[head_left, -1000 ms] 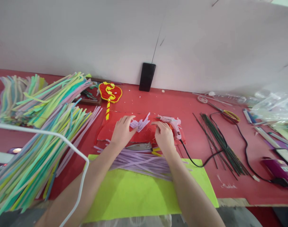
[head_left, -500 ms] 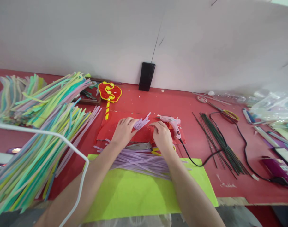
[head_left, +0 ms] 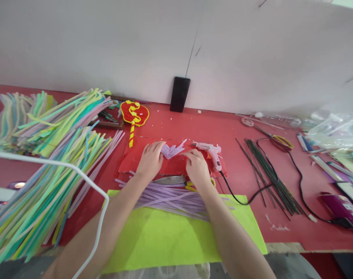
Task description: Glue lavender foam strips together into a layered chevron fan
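A small piece of bent lilac pipe cleaners (head_left: 173,149), stacked in V shapes, lies on a red felt sheet (head_left: 129,159). My left hand (head_left: 149,161) rests on its left end with fingers pressed down on it. My right hand (head_left: 196,166) lies at its right end, fingers curled and touching the strips. A pink and white glue gun (head_left: 209,151) lies just right of my right hand. Scissors (head_left: 172,180) with yellow handles lie between my wrists, above a loose bundle of lilac pipe cleaners (head_left: 170,197).
A lime green sheet (head_left: 165,236) covers the table's near edge. Big piles of pastel pipe cleaners (head_left: 45,162) fill the left. A red and yellow fan ornament (head_left: 134,114), a black phone (head_left: 180,94) against the wall, green wire stems (head_left: 269,174) and a black cord (head_left: 298,174) lie around.
The lilac piece was tipped up under my left hand half a second ago and now lies flat. My right hand has shifted slightly left onto its right end.
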